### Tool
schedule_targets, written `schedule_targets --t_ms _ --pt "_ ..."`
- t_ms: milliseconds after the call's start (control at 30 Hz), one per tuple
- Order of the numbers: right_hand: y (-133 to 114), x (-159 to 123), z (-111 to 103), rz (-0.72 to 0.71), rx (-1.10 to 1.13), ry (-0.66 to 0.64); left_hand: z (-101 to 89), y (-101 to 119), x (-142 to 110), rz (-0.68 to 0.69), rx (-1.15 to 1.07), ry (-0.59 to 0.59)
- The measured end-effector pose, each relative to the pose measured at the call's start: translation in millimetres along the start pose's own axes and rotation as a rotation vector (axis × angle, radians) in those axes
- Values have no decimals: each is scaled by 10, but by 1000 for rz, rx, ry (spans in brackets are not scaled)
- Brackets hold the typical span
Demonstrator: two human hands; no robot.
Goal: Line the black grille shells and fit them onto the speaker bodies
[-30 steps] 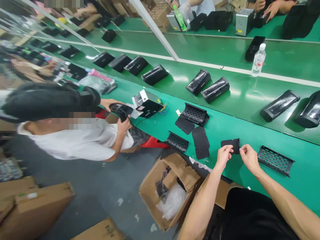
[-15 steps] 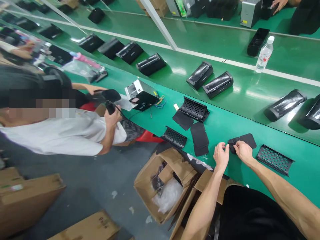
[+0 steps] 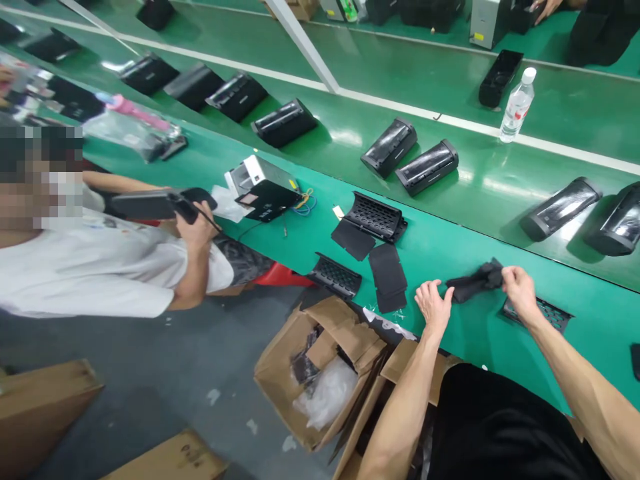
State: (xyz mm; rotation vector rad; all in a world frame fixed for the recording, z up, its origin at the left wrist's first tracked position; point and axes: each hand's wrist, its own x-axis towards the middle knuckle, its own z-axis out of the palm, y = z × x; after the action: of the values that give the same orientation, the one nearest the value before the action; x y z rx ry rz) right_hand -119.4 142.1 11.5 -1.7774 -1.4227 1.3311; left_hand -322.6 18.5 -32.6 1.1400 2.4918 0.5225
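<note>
The black cloth (image 3: pixel 473 281), crumpled and a little blurred, is about midway between the near and far edges of the green table (image 3: pixel 435 253). The right hand (image 3: pixel 519 292) has its fingers closed on the cloth's right end. The left hand (image 3: pixel 434 307), its fingers open and spread, is at the other end; whether its thumb presses the cloth, I cannot tell. Partly hidden by the right hand, 1 black grille (image 3: pixel 557 316) lies on the table. To the left, overlapping black sheets (image 3: pixel 387 267) lie toward the near edge, a second grille (image 3: pixel 336 275) sits at that edge, and a third grille (image 3: pixel 377 215) is near the far edge. Below the near edge stands an open cardboard box (image 3: pixel 273 373).
</note>
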Motion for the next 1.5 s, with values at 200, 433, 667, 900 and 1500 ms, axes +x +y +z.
schedule_targets --t_ms 200,433,667,900,1500 --pt "-35 52 -1297 -16 406 213 -128 -9 132 8 -26 -13" --pt "-20 -568 -1791 169 925 14 -144 705 48 35 -724 -229" --pt "241 -924 -1410 378 1195 -94 214 1560 -346 153 -892 -1048" --pt "681 -801 -1346 321 120 112 177 1509 -164 344 -450 -857" --pt "954 -540 -1339 280 -104 284 305 1449 31 274 -262 -680"
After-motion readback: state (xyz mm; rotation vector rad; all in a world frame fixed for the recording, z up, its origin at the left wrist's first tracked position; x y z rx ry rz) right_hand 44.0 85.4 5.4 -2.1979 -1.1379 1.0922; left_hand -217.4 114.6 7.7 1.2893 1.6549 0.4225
